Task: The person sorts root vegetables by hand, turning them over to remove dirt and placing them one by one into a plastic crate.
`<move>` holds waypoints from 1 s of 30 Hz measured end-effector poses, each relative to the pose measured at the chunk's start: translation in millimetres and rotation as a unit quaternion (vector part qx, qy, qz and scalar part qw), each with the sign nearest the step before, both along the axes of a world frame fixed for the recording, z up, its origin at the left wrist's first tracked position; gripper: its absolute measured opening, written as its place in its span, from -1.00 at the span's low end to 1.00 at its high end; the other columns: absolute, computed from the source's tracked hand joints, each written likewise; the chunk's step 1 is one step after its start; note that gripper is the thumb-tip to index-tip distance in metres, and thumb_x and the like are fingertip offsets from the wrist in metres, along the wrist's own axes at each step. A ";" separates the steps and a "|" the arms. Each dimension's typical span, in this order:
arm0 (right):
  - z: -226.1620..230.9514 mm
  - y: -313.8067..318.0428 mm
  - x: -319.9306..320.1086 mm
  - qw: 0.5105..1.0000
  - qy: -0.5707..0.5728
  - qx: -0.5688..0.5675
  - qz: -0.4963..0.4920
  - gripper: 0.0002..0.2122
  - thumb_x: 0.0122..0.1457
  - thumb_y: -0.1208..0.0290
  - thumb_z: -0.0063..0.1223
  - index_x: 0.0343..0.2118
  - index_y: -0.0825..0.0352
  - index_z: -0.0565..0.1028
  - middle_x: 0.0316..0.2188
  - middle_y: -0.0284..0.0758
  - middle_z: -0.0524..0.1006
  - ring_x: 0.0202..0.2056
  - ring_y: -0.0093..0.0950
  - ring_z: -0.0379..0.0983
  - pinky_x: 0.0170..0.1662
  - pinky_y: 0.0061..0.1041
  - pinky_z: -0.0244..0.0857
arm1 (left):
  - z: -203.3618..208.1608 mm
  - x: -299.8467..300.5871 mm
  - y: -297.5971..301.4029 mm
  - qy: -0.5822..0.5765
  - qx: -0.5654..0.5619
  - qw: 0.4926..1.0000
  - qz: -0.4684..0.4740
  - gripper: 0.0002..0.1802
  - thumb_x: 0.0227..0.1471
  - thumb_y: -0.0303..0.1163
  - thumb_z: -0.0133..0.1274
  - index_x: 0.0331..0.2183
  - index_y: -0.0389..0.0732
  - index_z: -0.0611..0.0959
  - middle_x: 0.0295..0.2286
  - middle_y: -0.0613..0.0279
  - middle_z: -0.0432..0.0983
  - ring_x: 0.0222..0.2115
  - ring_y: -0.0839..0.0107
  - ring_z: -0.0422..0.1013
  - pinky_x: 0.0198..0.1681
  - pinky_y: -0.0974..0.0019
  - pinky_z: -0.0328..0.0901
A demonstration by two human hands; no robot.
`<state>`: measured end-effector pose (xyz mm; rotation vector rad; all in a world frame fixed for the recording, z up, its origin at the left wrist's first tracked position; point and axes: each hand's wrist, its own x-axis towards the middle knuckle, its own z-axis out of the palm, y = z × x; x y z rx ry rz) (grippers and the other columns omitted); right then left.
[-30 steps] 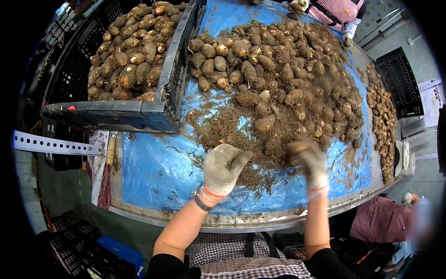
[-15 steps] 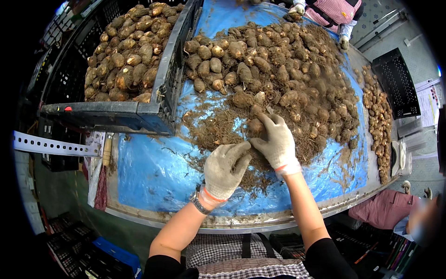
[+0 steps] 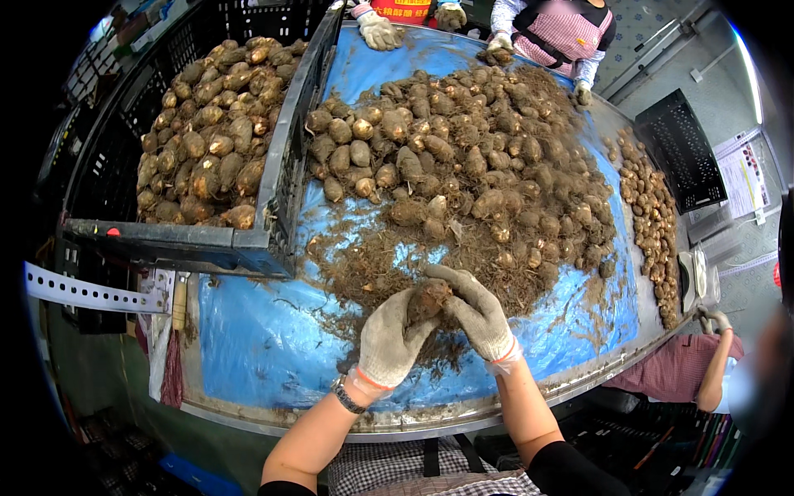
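A brown, hairy taro (image 3: 428, 300) is held up between my two hands, low over the near part of the blue sheet. My left hand (image 3: 389, 335), in a dirty pale work glove, closes round its left side. On the other side, my right hand (image 3: 480, 316), gloved the same way, presses its fingers against the taro. Beyond my hands spreads a large heap of taros (image 3: 471, 157), many with root fibres on them. Loose root hair and soil (image 3: 364, 264) lie on the sheet just ahead of my hands.
A black crate (image 3: 165, 236) full of taros stands at the left. Smaller taros (image 3: 649, 215) form a strip along the right edge, near another black crate (image 3: 682, 153). Co-workers' gloved hands (image 3: 380, 33) show at the far edge. Another person (image 3: 674, 368) is at the right.
My hands were apart, with the right one by a taro at the heap's near edge. Now both have come together around a taro. The view has shifted, showing more of the far edge.
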<state>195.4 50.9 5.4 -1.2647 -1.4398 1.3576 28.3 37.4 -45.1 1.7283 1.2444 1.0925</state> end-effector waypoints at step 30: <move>-38.6 -28.4 0.7 0.988 0.022 0.105 -0.110 -0.83 -0.01 0.62 0.01 -0.33 0.40 0.56 -0.50 -0.32 0.48 -0.45 -0.51 0.40 -0.35 -0.53 0.31 | -2.9 -5.1 1.8 -0.203 -0.255 0.945 -0.015 -0.46 0.11 -0.11 0.04 -0.05 -0.38 0.48 -0.25 0.07 0.57 -0.21 0.33 0.47 -0.11 0.31 0.31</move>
